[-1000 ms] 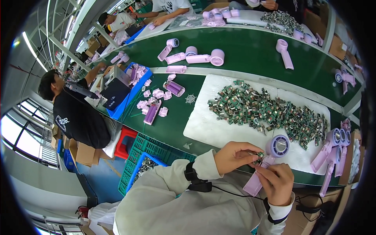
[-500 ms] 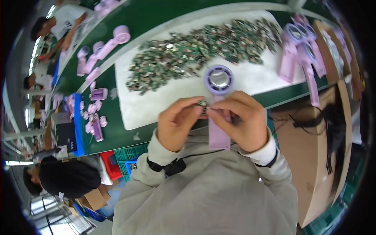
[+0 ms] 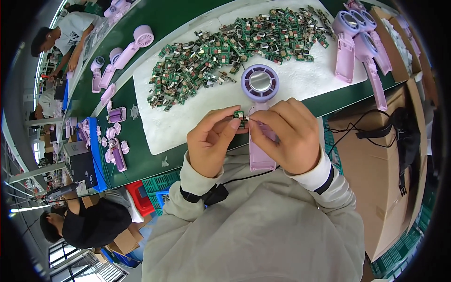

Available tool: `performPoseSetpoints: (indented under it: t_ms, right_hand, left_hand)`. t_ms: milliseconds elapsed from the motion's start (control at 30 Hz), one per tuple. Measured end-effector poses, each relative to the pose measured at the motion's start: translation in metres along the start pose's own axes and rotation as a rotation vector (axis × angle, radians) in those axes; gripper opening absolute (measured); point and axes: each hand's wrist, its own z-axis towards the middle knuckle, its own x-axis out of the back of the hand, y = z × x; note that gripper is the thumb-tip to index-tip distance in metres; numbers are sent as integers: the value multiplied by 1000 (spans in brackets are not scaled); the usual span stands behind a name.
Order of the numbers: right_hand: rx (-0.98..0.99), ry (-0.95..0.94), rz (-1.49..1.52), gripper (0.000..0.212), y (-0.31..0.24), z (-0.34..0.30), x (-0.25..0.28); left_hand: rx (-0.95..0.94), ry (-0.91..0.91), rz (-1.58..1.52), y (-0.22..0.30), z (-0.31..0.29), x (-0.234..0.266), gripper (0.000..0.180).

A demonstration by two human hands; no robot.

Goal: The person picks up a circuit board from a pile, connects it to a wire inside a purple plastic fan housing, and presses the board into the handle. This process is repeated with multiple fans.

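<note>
A small green circuit board is pinched between the thumb and fingers of my left hand. My right hand is closed at the board's right edge, its thumb and forefinger pinching a tiny pale piece that looks like a wire connector. Below the hands lies a lilac handheld fan, its round head pointing away from me and its handle shell open. My right fingers cover part of the handle. Beyond the fan, a heap of similar circuit boards spreads over a white foam sheet.
More lilac fans lie at the far right, beside an open cardboard box. Others rest at the left, with small lilac parts nearer me. A large carton stands to my right. Other people work on the left.
The view has shifted slightly, so the bench appears higher. My left hand now shows more of the board's face, and my right fingers stay pinched at its edge.
</note>
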Motion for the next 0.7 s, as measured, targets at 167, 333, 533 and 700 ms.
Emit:
performPoseSetpoints:
  t_ms: [167,333,533,700]
  right_hand:
    - [65,-23,-119,23,3,1,0]
    - [123,-42,-75,23,8,3,5]
    - [175,-22,-47,23,14,4,5]
    - [100,18,22,23,4,1,1]
  left_hand:
    - [-137,25,210,-1,-2,-5,29]
    - [-248,25,358,-3,-6,-6,28]
    - [-256,30,426,-5,-5,-6,28]
    - [-324,68,629,0,-11,-11,33]
